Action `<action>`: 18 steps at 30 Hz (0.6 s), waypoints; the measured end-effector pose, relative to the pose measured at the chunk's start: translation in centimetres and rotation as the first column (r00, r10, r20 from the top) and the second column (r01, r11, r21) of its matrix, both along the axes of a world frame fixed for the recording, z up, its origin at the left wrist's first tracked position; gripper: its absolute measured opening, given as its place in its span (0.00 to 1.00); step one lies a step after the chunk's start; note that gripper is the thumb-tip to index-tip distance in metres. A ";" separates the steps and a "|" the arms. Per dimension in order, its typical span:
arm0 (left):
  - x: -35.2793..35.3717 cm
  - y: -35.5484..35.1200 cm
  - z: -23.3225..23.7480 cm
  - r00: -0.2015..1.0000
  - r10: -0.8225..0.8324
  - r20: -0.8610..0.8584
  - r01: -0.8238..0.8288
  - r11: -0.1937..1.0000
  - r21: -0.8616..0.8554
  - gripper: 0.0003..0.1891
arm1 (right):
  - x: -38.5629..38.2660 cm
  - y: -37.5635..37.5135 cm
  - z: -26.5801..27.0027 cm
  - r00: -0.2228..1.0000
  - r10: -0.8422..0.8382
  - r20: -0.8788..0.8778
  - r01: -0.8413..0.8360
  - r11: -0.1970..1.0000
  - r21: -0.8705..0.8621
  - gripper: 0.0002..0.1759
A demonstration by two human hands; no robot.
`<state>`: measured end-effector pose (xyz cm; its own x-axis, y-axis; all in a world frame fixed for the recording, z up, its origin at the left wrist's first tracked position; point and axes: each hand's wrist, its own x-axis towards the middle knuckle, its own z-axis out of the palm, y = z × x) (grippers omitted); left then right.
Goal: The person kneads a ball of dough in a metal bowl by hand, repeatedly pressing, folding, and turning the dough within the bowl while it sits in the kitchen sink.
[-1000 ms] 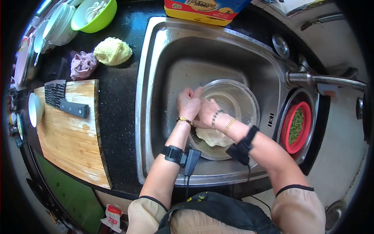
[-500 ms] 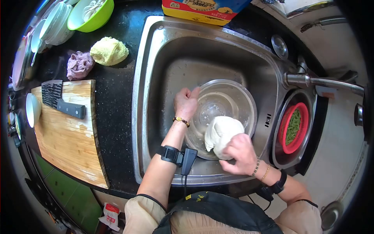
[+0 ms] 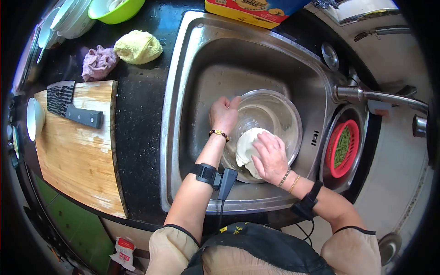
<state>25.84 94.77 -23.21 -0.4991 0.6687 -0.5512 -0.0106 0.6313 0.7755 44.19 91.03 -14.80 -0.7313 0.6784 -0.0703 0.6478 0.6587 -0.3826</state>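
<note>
A wide metal bowl [image 3: 286, 114] stands in the steel sink, with a lump of white dough [image 3: 246, 145] in its lower part. My left hand [image 3: 223, 113] has its fingers closed on the bowl's left rim. On top of the dough lies my right hand [image 3: 271, 157], its fingers spread a little and pressed against the dough's right side. Part of the dough is hidden under that hand.
Left of the sink [image 3: 176, 114] are a cutting board [image 3: 78, 160] with a cleaver [image 3: 85, 115], a white bowl [image 3: 35, 119], purple dough [image 3: 99, 63], yellow dough [image 3: 138, 47] and a green bowl [image 3: 121, 13]. On the right, a red basket [image 3: 353, 146] holds green pieces; a faucet [image 3: 350, 93] is above it.
My right hand has moved up and left onto the dough, and its fingers are more spread. The dough looks flatter and sits slightly further left. My left hand remains at the rim.
</note>
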 end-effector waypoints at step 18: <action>0.4 0.0 1.5 0.996 -0.050 -0.072 0.044 0.995 -0.085 0.19 | -3.2 1.0 -5.0 0.932 0.300 0.205 -0.325 0.941 0.099 0.11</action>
